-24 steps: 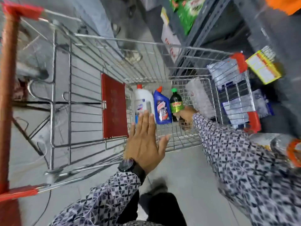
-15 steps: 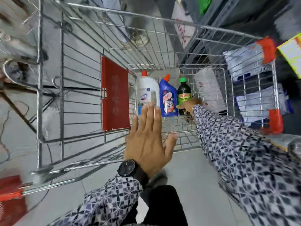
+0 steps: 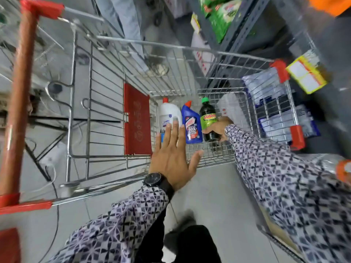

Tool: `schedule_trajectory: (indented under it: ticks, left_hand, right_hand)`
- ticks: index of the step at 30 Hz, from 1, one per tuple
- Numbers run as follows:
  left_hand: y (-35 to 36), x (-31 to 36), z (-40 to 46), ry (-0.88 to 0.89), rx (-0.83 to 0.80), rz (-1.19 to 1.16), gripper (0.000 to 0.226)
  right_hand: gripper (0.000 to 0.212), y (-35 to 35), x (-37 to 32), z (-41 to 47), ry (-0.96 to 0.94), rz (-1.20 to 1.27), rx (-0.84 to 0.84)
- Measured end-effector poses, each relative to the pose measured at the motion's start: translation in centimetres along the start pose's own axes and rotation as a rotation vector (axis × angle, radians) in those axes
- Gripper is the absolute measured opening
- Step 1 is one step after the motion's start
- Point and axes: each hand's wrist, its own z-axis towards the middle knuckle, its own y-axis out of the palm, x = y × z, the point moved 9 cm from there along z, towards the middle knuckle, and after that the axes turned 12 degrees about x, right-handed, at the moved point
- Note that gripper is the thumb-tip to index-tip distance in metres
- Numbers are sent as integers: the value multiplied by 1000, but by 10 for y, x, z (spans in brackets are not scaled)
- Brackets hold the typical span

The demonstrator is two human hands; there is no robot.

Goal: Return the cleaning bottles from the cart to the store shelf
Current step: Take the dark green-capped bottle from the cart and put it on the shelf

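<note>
The wire cart (image 3: pixel 106 114) fills most of the view, with a red handle bar (image 3: pixel 18 111) at its left edge and a red flap (image 3: pixel 137 120) lying on the folded seat. A grey store shelf (image 3: pixel 247 29) stands behind the far right corner of the cart. Three bottles stand in a row at the far end of the cart floor: a white bottle (image 3: pixel 169 114), touching it a blue bottle (image 3: pixel 191 124), and a dark bottle with green cap (image 3: pixel 208 116). The left hand (image 3: pixel 173 158) hovers flat above the cart, fingers spread. The right hand (image 3: pixel 218 130) has its fingers wrapped around the lower part of the dark bottle.
</note>
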Motion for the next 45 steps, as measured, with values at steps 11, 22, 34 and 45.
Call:
schedule_trajectory:
  ticks: [11, 22, 34, 45]
  left_hand:
    - [-215, 174, -32, 376, 550, -251, 75]
    - [-348, 470, -88, 1120, 610, -492, 61]
    - [-273, 648, -87, 1243, 233, 17, 70]
    - [-268, 648, -95, 1252, 291, 18, 65]
  right_hand:
    - [41, -224, -20, -249, -441, 436, 407]
    - [52, -463, 107, -548, -515, 663, 1289]
    - [60, -469, 207, -640, -350, 789, 1783]
    - [65, -497, 243, -652, -129, 771, 1885]
